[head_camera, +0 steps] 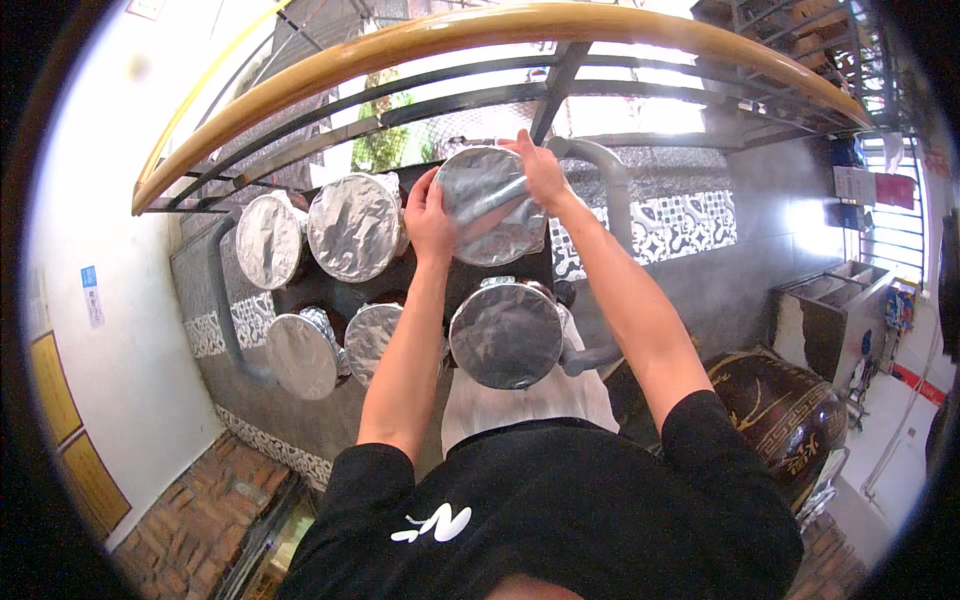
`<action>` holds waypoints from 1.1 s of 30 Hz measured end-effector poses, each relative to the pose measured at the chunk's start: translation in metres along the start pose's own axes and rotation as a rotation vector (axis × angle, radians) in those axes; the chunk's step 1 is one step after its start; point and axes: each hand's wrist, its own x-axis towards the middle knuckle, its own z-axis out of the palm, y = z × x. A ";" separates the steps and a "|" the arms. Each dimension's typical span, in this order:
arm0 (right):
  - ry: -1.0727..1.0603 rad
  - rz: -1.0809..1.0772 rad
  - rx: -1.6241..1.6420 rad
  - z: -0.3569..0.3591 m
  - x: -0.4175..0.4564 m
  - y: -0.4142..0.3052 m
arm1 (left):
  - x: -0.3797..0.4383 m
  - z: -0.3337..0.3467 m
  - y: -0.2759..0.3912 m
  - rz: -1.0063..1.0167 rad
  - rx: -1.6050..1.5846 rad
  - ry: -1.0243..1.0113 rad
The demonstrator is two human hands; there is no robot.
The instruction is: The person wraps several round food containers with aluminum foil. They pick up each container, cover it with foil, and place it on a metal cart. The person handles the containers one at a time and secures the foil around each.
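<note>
In the head view, my left hand (430,223) holds the left rim of a round, shiny foil-like cover (487,236). My right hand (544,176) grips its upper right edge, with one digit pointing up. Streaky reflections cross this cover, and whatever is beneath it is hidden. Directly below it, nearer my body, sits another round foil-topped vessel (506,335). To the left are several more, including a large crinkled foil top (355,226), a smaller one (270,240) and a tilted-looking one (301,356). My left forearm partly hides a further foil top (373,337).
A curved yellow-brown handrail (480,26) on dark metal bars spans the far side. Grey pipes (616,184) bend up beside the dark surface (465,289). A large brown glazed jar (780,409) stands at my right, near a worn cabinet (814,322). A white wall (127,225) rises on the left.
</note>
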 end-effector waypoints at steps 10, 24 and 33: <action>0.385 -0.215 0.255 0.006 -0.073 -0.002 | 0.010 0.008 0.044 0.289 0.316 -0.169; 0.331 -0.170 0.160 0.020 -0.039 0.006 | 0.014 0.012 0.019 0.052 0.121 -0.171; 0.070 -0.157 0.042 0.005 -0.011 -0.007 | 0.003 0.009 -0.010 0.052 0.142 0.087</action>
